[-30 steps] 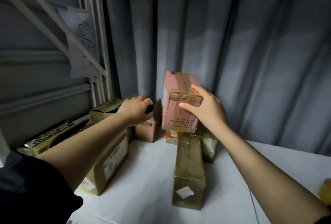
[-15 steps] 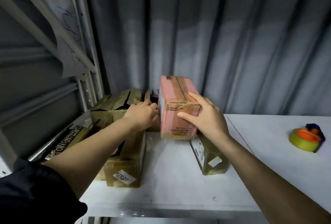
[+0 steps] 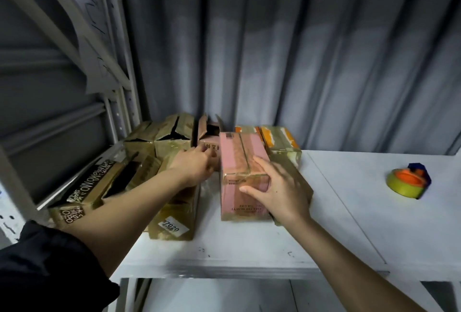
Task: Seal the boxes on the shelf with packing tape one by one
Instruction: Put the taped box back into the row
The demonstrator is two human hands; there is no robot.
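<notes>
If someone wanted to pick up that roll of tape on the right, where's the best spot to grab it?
From above, I'd guess: the tape roll lies flat on the shelf with open space around it, so fingers can pinch across its yellow-green outer rim.

We see a dim, bluish scene, with the upper curtain (image 3: pixel 299 0) falling into shadow and a paler band lit across its middle. The white shelf (image 3: pixel 349 212) is the brightest surface. Our hands (image 3: pixel 277 187) look slightly smeared by motion. Straight lines bow at the frame edges, and fine print on the boxes (image 3: pixel 172 227) stays soft.
</notes>
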